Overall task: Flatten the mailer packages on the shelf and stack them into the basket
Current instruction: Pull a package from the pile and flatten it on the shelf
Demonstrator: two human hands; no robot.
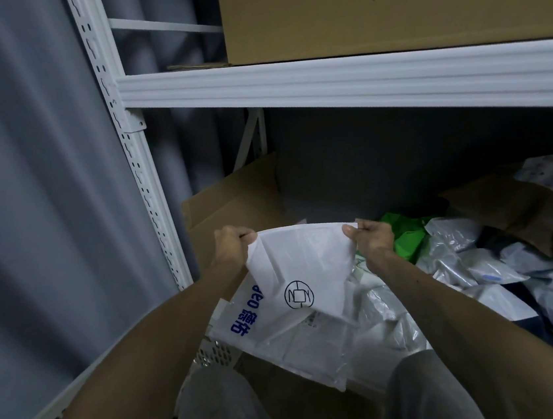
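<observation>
Hands of a person crouched at a white metal shelf [322,80], seen from a head-worn camera looking down. The left hand [233,248] and right hand [371,236] hold one white plastic mailer package marked with a black circular stamp [306,268], raised in the air in front of the lower shelf level. The fingers [247,236] of each hand are curled and pinched onto an upper corner, so the top edge stretches left to right between the hands. The rest of the mailer hangs down toward the person, with some creases showing.

A white perforated plastic basket [215,354] sits below the hands and to the left, beside the person's left knee. The left hand is the nearer one to it. A second white mailer with blue lettering [243,320] lies just under the held one, over the basket's wall; whether it rests fully inside cannot be told.

A heap of crumpled grey and white mailer packages [464,267] covers the right part of the lower shelf, next to a green plastic bag [405,236]. The held mailer looks pulled nearly flat, so lowering it down and leftward into the basket seems the likely next step.
</observation>
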